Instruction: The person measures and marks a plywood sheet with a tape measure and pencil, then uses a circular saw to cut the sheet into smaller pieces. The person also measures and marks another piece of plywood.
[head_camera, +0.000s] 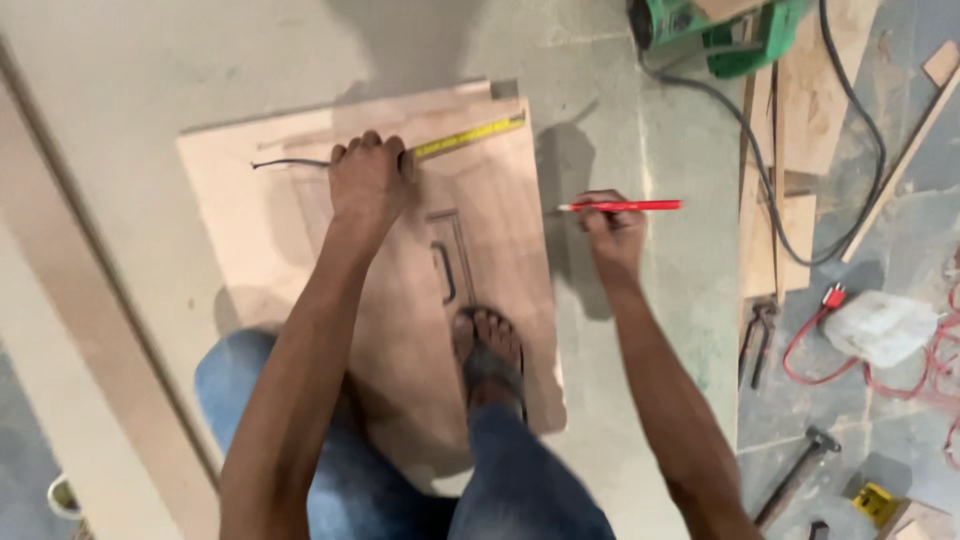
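We see a plywood sheet (300, 230) flat on the floor (640, 330), its near edge hidden by our jeans and a sandalled foot (488, 352). Our left hand (368, 180) presses down, fingers curled over a yellow tape measure (470, 135) whose case we cannot see. To its right, off the sheet, our right hand (612, 232) pinches a red pencil (622, 206).

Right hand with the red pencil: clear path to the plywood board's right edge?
Probably yes. The right hand holds the red pencil just beside the plywood board's right edge, with bare floor between them. The left hand pins the yellow tape measure farther up, out of the way.
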